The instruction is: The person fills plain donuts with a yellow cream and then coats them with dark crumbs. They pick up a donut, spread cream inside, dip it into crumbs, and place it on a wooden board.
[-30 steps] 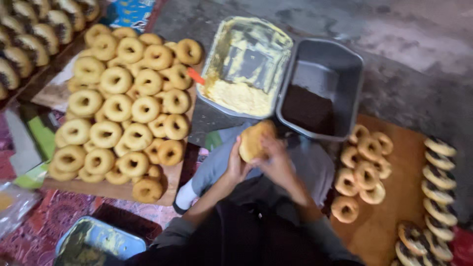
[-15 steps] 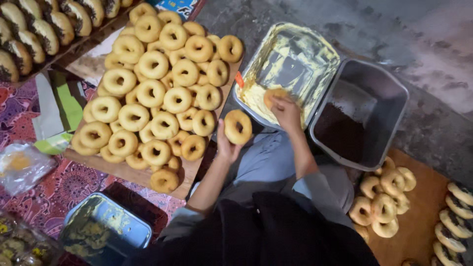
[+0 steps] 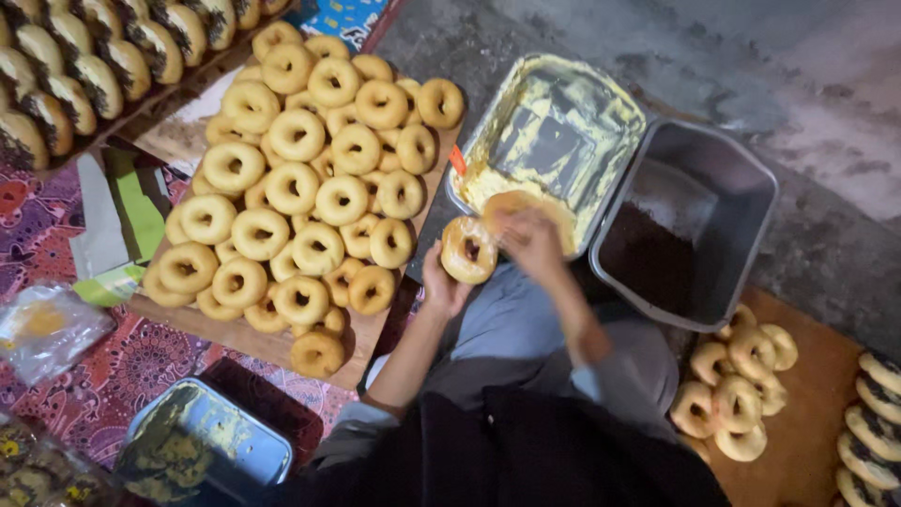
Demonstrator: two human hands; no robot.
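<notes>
My left hand (image 3: 441, 286) holds a plain ring doughnut (image 3: 468, 250) up by its edge, just in front of the metal tray of yellow cream (image 3: 605, 103). My right hand (image 3: 531, 242) is beside the doughnut, fingers curled with cream on them, right at the tray's near edge. Whether the fingers grip a tool I cannot tell. A dark grey tub (image 3: 741, 178) holding dark brown sprinkles (image 3: 657, 268) stands to the right of the cream tray.
A wooden board (image 3: 253, 343) piled with several plain doughnuts (image 3: 300, 188) lies at the left. Sprinkle-coated doughnuts (image 3: 84, 75) fill the top left corner. Another board (image 3: 807, 432) at the right carries several doughnuts (image 3: 737, 385). A small metal tin (image 3: 211, 446) sits at the lower left on a patterned cloth.
My right hand has come back from the cream in the tray to the doughnut held in my left hand. The view has shifted slightly.
</notes>
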